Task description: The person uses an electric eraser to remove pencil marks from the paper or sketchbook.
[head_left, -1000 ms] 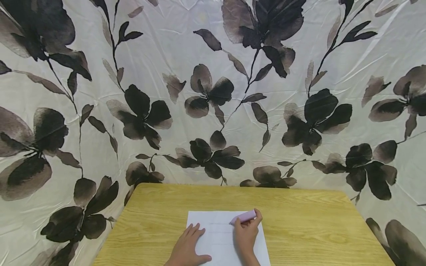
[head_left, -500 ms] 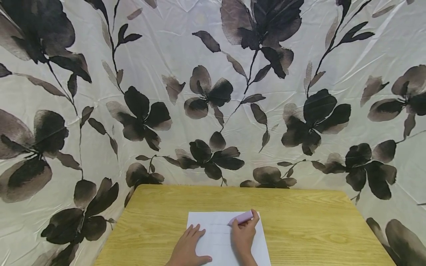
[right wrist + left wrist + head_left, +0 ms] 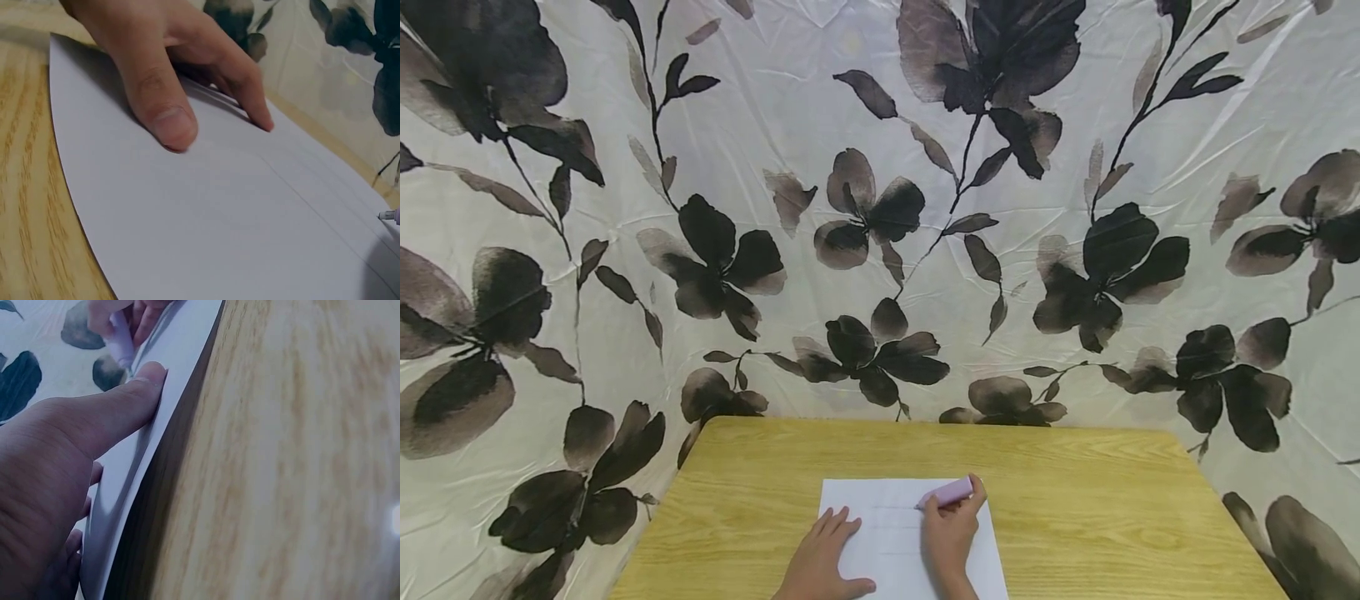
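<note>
A sheet of white paper (image 3: 887,575) bears several thin, faint horizontal lines. My left hand (image 3: 826,557) lies flat on its left side, fingers spread and thumb out toward the middle; the left wrist view shows the thumb (image 3: 125,409) pressing near the sheet's close edge. With curled fingers my right hand (image 3: 951,537) grips a thick lilac pen (image 3: 953,491), slanted, its tip at the right end of the top line. In the right wrist view only the pen's narrow tip (image 3: 386,215) shows at the right edge, over the lined part.
The paper rests on a yellow wood-grain table (image 3: 1075,517) with rounded far corners. Behind it hangs a pale cloth (image 3: 737,125) printed with dark flowers. In the left wrist view, the sheet's near edge bows up a little from the wood.
The right hand and pen shift slightly left, then slightly back right, the tip staying by the top line. My left hand keeps its place on the paper.
</note>
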Demonstrator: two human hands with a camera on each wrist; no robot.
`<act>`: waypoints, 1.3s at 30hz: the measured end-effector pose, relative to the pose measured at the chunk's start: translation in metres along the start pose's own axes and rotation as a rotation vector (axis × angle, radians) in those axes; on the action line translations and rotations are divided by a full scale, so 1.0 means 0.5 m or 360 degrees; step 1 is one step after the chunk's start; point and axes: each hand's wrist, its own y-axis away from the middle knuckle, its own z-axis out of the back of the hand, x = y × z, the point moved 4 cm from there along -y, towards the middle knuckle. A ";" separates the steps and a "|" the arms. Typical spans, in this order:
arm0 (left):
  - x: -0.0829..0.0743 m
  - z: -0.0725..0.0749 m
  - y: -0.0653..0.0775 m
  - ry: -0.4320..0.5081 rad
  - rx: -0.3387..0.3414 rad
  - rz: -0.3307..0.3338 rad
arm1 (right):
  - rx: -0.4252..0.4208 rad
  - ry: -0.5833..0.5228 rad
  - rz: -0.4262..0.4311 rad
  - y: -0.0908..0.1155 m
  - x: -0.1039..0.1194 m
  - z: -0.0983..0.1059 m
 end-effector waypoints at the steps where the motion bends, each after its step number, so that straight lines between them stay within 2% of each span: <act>1: -0.001 0.001 0.000 -0.0004 -0.0002 -0.0002 | -0.0019 0.0002 -0.0012 -0.001 -0.001 0.002; 9: -0.003 0.001 -0.004 -0.0004 0.0012 0.0020 | 0.0016 -0.0031 -0.0017 -0.002 0.001 0.001; 13: -0.003 0.003 -0.006 -0.0002 0.0017 0.0018 | -0.0014 -0.0054 -0.0022 -0.008 -0.010 0.006; 19: 0.004 -0.009 -0.004 0.0005 0.0038 0.0004 | 0.0044 -0.0058 -0.0053 -0.004 -0.016 0.011; 25: 0.006 -0.013 -0.005 0.0011 0.0010 -0.0015 | -0.0006 -0.0038 -0.0044 -0.001 -0.011 0.020; 31: 0.007 -0.015 -0.004 0.0013 0.0023 0.0003 | 0.0076 -0.0068 -0.0010 0.003 -0.016 0.006; 39: 0.004 -0.005 -0.002 -0.0007 -0.0013 -0.0008 | 0.0092 -0.0078 0.0035 0.004 -0.005 -0.003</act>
